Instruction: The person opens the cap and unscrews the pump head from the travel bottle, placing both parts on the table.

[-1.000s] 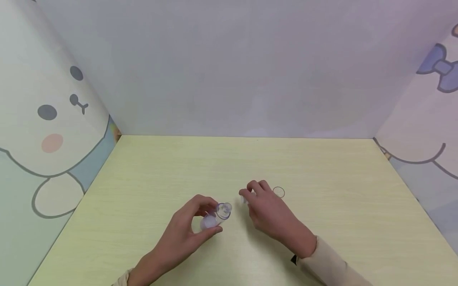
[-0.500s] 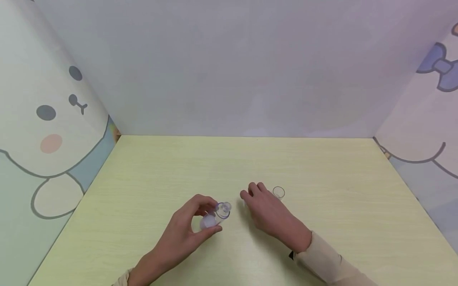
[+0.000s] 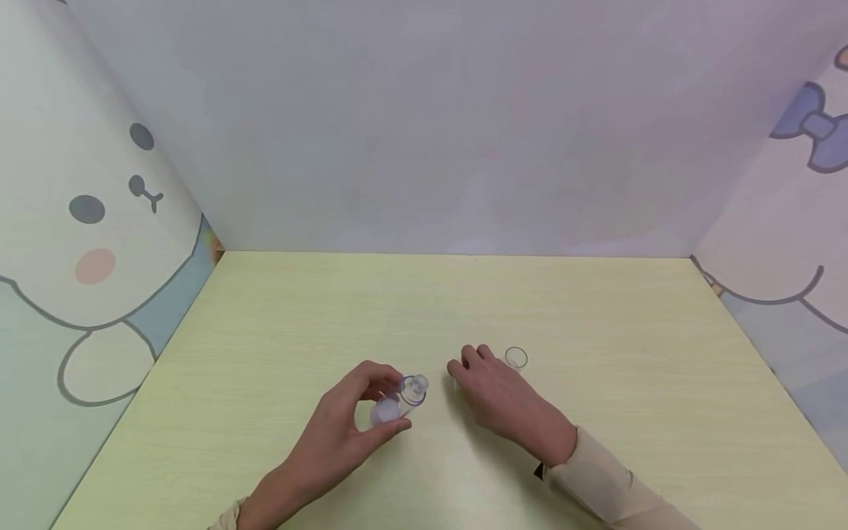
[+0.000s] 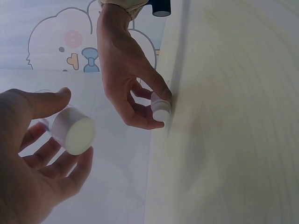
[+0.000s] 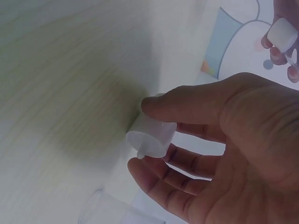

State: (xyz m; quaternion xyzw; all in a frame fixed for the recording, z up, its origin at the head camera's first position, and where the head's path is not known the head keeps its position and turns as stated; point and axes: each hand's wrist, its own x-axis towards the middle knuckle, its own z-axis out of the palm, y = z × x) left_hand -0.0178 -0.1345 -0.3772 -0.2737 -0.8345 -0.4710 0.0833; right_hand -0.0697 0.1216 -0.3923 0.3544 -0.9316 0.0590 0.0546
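Note:
My left hand holds a small clear bottle tilted between thumb and fingers; its clear neck points to the right in the head view. In the left wrist view the bottle's white base faces the camera. Low over the table, my right hand grips a small white cap with thumb and fingers. The cap's hollow end and a small tab show in the right wrist view. From above, the right hand hides most of it. Just beyond that hand stands a clear cylindrical cover, its round rim upward.
The pale wood-grain table spreads around both hands. A plain wall closes its far side. Side panels with cartoon figures stand at left and right.
My right hand has drawn slightly back and down with the white cap, which is now more hidden from above. More of the clear cover shows. The left hand and bottle have stayed put.

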